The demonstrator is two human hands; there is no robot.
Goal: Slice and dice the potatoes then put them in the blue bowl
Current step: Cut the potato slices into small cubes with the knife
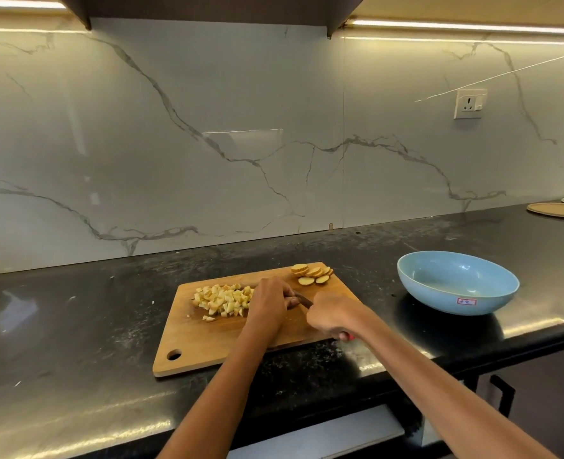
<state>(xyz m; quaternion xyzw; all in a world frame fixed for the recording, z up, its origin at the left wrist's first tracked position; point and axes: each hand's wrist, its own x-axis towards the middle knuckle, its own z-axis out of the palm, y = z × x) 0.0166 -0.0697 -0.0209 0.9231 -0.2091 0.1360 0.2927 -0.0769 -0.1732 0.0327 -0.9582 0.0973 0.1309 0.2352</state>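
Two heaps of potato sit on the rectangular wooden cutting board [207, 339] at lower centre of the head view: a pile of pale yellow diced potato cubes [222, 301] on the board's left half, and a fanned row of round potato slices [312, 273] at its far right corner. The left hand [269, 306] lies knuckles-up in the middle of the board, fingers curled down over whatever is being cut; that piece is hidden beneath them. The right hand [332, 318] is wrapped around a red-handled knife [303, 301], whose dark blade pokes out toward the left fingers; whether the edge touches the board is hard to tell. The shallow pale blue bowl [457, 281] stands on the black countertop [75, 326] at right, near the board, nothing visible inside. The cubes look light, firm and probably damp, likely to scatter, so scooping them would suit better than pinching; the slices, stiff and flat, should be pinned from above while cutting.
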